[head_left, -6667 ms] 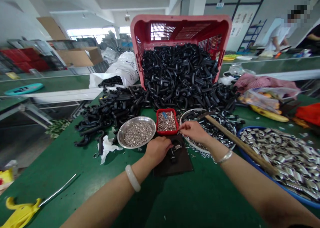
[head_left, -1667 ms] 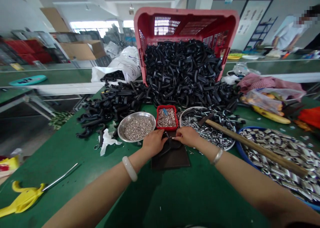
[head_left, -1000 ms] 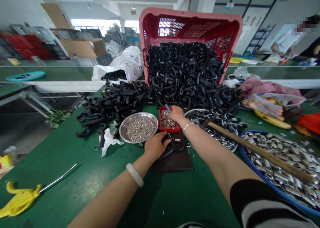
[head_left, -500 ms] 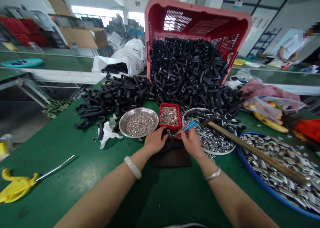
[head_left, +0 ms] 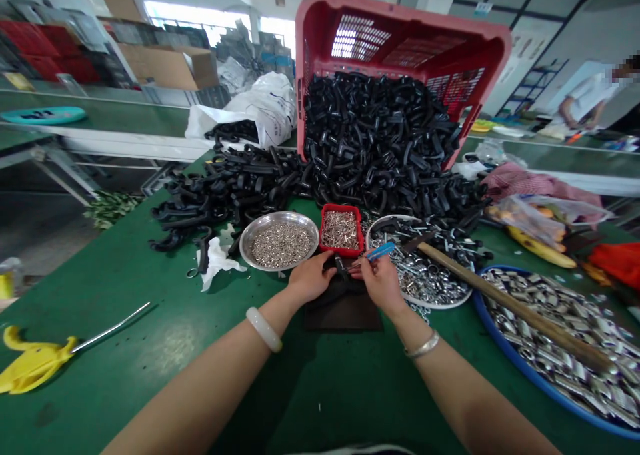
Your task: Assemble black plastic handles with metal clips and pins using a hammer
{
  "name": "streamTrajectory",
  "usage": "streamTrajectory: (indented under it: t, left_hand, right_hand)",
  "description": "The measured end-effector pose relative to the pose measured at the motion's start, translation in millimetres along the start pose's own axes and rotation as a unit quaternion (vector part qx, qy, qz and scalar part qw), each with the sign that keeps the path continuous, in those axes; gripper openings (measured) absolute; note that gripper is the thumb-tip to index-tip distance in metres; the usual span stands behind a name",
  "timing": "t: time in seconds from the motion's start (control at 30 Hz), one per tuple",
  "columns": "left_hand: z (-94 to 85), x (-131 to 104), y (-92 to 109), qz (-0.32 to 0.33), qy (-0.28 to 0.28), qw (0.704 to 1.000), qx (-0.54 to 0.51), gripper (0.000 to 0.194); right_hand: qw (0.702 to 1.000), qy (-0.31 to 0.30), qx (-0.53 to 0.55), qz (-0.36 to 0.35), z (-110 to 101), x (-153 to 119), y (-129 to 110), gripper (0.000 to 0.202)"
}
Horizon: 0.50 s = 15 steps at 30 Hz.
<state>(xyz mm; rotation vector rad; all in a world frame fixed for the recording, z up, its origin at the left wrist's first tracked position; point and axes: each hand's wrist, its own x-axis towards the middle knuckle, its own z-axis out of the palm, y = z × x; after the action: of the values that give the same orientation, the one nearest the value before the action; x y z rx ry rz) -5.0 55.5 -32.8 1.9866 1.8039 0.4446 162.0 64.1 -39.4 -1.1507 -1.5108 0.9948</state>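
Far left, a yellow-handled tool point(head_left: 37, 365) lies on the green table point(head_left: 165, 388), metal rod pointing right. Then white tissue point(head_left: 217, 263), then a metal bowl point(head_left: 246, 245) of small silver pieces. My left hand point(head_left: 310, 278) is nearly closed, thumb and forefinger on the black part point(head_left: 340, 290), which lies on the dark mat point(head_left: 345, 316). Red tray point(head_left: 343, 251) just behind. My right hand point(head_left: 383, 285) pinches a blue tool point(head_left: 381, 250), tip beside the black part; contact too small to tell. Further right, hammer point(head_left: 515, 308) across white-rimmed tray point(head_left: 445, 305) and blue basin point(head_left: 517, 372).
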Motion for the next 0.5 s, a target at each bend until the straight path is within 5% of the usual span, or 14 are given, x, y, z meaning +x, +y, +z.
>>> streamTrajectory:
  t: [0.2, 0.37, 0.5]
  left_hand:
    - [-0.7, 0, 1, 0.006, 0.004, 1.0, -0.013, 0.046]
    - [-2.3, -1, 1, 0.002, 0.002, 1.0, -0.015, 0.047]
    - [-0.6, -4, 1, 0.008, 0.026, 1.0, -0.015, 0.046]
  right_hand:
    - [0.975, -0.165, 0.097, 0.115, 2, 3, -7, 0.028]
    - [0.991, 0.007, 0.112, 0.074, -2, 0, 4, 0.032]
    - [0.999, 0.037, 0.009, 0.006, -5, 10, 5, 0.027]
